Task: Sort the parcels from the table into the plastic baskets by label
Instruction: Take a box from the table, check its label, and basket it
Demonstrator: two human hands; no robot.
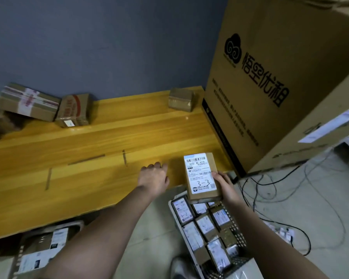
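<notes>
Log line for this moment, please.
right hand: holds parcel marked 3-3 above white basket | left hand: open, over wooden table | placement: pending

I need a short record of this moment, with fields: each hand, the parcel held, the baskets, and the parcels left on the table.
right hand: grips the held parcel by its right edge
held parcel: small brown box, white label with handwritten "3-3", above the white basket
left hand: holds nothing, over the table's near edge
white basket: on the floor, filled with small labelled parcels
second basket: lower left, holds labelled parcels
table: wooden; taped boxes far left, one small box at back
</notes>
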